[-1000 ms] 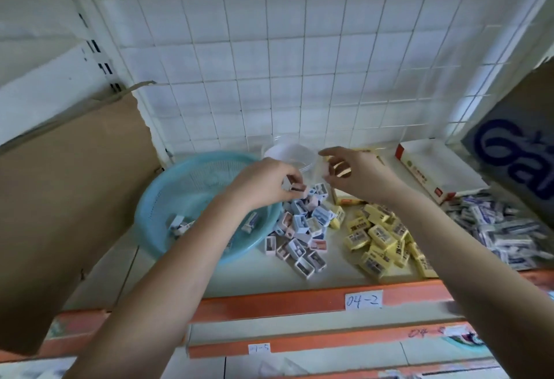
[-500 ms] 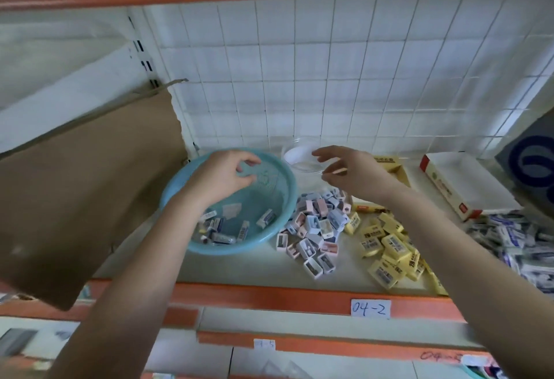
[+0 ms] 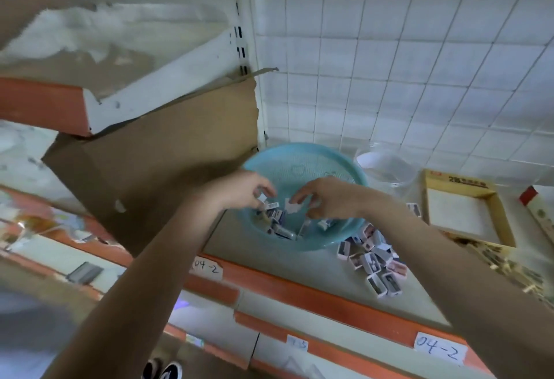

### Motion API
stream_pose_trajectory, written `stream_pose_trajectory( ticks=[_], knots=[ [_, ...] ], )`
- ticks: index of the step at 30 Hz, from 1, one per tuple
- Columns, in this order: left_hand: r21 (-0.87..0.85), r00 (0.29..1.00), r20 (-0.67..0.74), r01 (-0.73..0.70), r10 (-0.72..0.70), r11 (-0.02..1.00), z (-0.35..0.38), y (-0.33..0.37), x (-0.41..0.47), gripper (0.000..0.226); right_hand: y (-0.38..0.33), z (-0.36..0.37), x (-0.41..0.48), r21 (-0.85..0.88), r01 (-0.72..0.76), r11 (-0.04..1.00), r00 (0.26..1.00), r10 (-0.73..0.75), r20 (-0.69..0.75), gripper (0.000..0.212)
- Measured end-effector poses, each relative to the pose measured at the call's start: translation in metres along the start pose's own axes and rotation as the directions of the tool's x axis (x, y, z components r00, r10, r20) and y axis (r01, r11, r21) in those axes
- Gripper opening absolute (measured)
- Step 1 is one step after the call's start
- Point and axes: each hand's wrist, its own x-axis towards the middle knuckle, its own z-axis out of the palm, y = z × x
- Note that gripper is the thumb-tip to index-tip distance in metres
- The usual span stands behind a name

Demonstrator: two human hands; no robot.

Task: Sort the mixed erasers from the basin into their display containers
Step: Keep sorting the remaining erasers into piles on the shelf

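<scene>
A light blue basin (image 3: 302,166) sits on the shelf with several small erasers (image 3: 280,228) lying in its bottom. Both my hands reach into it. My left hand (image 3: 242,193) pinches a small white eraser (image 3: 262,198) at its fingertips. My right hand (image 3: 325,198) has curled fingers over the basin's middle and pinches a white eraser (image 3: 292,206); motion blur softens both. A heap of white and pink erasers (image 3: 373,261) lies on the shelf just right of the basin. Behind it stands a clear plastic container (image 3: 386,166), and an open yellow box (image 3: 503,222) sits further right.
A large brown cardboard sheet (image 3: 168,169) leans close against the basin's left side. Yellow erasers (image 3: 509,270) lie scattered at the right edge near a red and white box (image 3: 536,207). The orange shelf lip (image 3: 329,297) carries 04-2 labels; a wire grid backs the shelf.
My right hand has moved from near the clear container into the basin. My left hand has dropped lower in the basin and now pinches an eraser. The view has swung left.
</scene>
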Motion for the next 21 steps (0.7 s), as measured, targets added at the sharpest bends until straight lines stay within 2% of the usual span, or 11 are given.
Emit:
stream_pose_trajectory(
  ticks=[2, 5, 10, 17, 19, 21],
  knots=[
    [0.055, 1.000, 0.015, -0.001, 0.001, 0.998, 0.002, -0.001, 0.004, 0.042, -0.004, 0.007, 0.007, -0.132, 0.009, 0.991, 0.989, 0.010, 0.147, 0.044],
    [0.093, 1.000, 0.013, -0.010, 0.009, 0.996, 0.004, 0.000, 0.009, 0.042, -0.002, 0.022, 0.014, -0.237, 0.010, 0.972, 0.979, 0.039, 0.202, 0.034],
    [0.138, 1.000, -0.009, 0.031, -0.030, 0.990, 0.008, 0.001, 0.023, 0.035, 0.008, 0.031, 0.019, -0.211, -0.052, 0.976, 0.987, 0.083, 0.139, 0.026],
    [0.307, 0.997, -0.042, 0.081, -0.072, 0.948, 0.016, 0.012, 0.036, 0.018, 0.017, 0.009, 0.010, -0.097, -0.076, 0.992, 0.995, 0.069, -0.070, 0.024],
    [0.271, 0.996, -0.059, 0.078, -0.064, 0.959, 0.012, 0.013, 0.038, 0.009, 0.020, 0.005, 0.005, -0.051, -0.072, 0.996, 0.991, 0.066, -0.116, 0.021],
    [0.184, 0.997, -0.070, 0.055, -0.043, 0.981, 0.007, 0.016, 0.038, 0.010, 0.022, 0.002, -0.002, 0.019, -0.077, 0.997, 0.983, 0.079, -0.163, 0.019]
  ],
)
